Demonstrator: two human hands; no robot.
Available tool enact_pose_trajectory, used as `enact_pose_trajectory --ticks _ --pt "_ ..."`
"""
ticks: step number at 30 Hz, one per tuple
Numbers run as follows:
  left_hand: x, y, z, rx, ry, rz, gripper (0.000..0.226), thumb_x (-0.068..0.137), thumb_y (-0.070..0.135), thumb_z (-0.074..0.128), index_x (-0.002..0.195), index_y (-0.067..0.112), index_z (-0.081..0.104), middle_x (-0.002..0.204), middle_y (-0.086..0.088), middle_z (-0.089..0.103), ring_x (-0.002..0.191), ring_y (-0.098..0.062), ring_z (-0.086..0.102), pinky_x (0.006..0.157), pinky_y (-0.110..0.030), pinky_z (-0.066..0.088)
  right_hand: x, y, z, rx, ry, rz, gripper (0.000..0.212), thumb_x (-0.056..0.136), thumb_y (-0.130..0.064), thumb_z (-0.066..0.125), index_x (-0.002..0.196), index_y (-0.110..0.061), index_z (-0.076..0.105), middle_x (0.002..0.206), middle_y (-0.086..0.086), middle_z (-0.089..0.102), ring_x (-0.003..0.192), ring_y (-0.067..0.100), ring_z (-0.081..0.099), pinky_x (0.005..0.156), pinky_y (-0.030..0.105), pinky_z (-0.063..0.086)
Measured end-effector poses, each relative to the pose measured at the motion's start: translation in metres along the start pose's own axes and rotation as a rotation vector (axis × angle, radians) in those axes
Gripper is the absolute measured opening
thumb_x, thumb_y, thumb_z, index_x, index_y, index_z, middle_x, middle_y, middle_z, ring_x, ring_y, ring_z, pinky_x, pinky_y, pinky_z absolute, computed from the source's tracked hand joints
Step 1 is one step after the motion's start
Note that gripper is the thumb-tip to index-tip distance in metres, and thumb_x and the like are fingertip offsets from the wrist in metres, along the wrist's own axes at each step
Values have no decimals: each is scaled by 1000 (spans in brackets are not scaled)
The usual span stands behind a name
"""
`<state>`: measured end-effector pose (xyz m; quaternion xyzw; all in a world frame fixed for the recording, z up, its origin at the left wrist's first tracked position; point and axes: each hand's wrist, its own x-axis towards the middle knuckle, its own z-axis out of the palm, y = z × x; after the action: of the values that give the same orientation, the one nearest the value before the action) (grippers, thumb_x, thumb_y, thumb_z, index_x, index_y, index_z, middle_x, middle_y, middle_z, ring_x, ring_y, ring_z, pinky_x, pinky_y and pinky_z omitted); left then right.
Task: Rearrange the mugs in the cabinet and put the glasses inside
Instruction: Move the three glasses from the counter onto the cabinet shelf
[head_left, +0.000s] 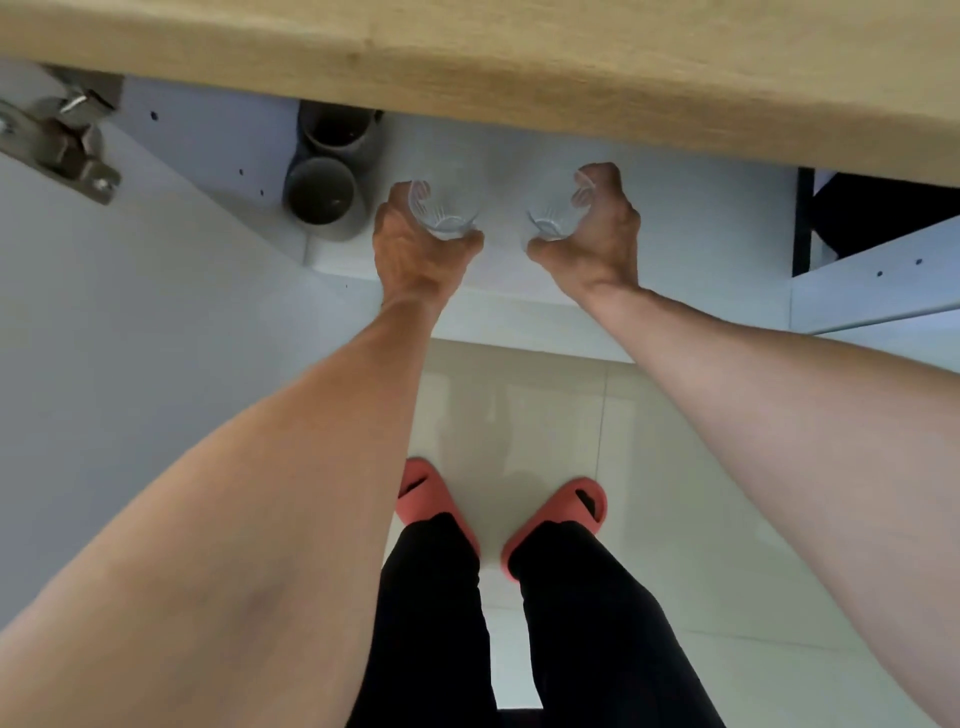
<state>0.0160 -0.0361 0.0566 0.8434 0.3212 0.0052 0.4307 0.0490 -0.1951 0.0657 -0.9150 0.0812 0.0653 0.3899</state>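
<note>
I look straight down into an open white cabinet (675, 228) under a wooden countertop. My left hand (410, 249) is wrapped around a clear ribbed glass (441, 210). My right hand (597, 234) grips a second clear glass (556, 215). Both glasses are over the cabinet's white shelf, side by side and apart; whether they rest on it I cannot tell. Left of my left hand stand two dark grey mugs: one near the front (319, 192) and one behind it (335, 130), partly hidden under the countertop.
The wooden countertop (519, 62) overhangs the back of the shelf. The white cabinet door (130, 312) stands open at left with a metal hinge (67, 145). A second open door (878, 280) is at right. Below are glossy floor tiles and my feet in red slippers (561, 519).
</note>
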Motion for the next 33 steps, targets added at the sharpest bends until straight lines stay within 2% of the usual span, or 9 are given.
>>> enact_pose_trajectory --ticks 5,10,13,15,19,22,25,28,33 --pt "10 1 1 27 -43 23 74 68 37 79 132 19 46 109 6 40 100 -5 37 81 -13 31 3 -5 8 26 0 14 78 63 -22 78 133 -18 44 116 -6 53 106 11 55 87 25 47" --pt "7 -1 -5 -24 -129 -8 90 64 34 86 137 16 37 126 2 48 120 -11 45 103 -19 35 -10 -10 4 -74 -58 146 113 64 -32 85 153 -18 16 149 8 42 134 27 45 108 38 41" --pt "-18 5 -22 -51 -156 -66 85 74 33 79 143 15 32 138 -9 49 130 -21 45 109 -32 37 -46 -10 -16 -182 -111 236 105 77 -38 75 155 -13 9 157 12 29 140 33 35 111 42 32" --pt "-51 14 -44 45 -182 -58 72 85 33 68 144 15 33 143 -10 46 133 -23 43 110 -33 36 -81 -13 -38 -265 -194 256 98 82 -42 67 155 -13 9 159 15 22 143 36 29 114 46 27" --pt "-124 46 -102 413 -334 228 54 95 35 49 143 9 39 145 -13 45 133 -29 42 111 -41 34 -150 -34 -98 -443 -287 235 87 88 -44 60 154 -12 12 162 19 9 148 38 12 121 51 13" --pt "-163 74 -138 606 -431 495 50 98 33 44 140 6 43 145 -15 46 133 -30 42 111 -44 32 -188 -56 -144 -519 -299 147 84 88 -44 60 152 -10 18 159 20 16 145 40 18 118 55 19" --pt "-185 102 -157 671 -372 707 44 96 29 45 132 6 52 140 -15 52 130 -29 46 107 -43 34 -203 -78 -180 -561 -257 35 77 90 -45 54 151 -10 21 157 21 22 142 40 25 116 54 24" --pt "-191 126 -167 670 -280 859 37 94 26 48 125 8 57 133 -13 57 122 -29 52 101 -43 38 -205 -99 -209 -566 -161 -69 68 92 -44 50 148 -10 29 144 15 41 127 35 40 106 47 33" --pt "-180 163 -170 596 -202 932 31 91 22 48 116 11 62 111 -7 66 102 -29 60 88 -39 44 -183 -117 -249 -570 26 -166 44 91 -38 53 123 -8 57 118 14 55 111 34 51 96 43 39"
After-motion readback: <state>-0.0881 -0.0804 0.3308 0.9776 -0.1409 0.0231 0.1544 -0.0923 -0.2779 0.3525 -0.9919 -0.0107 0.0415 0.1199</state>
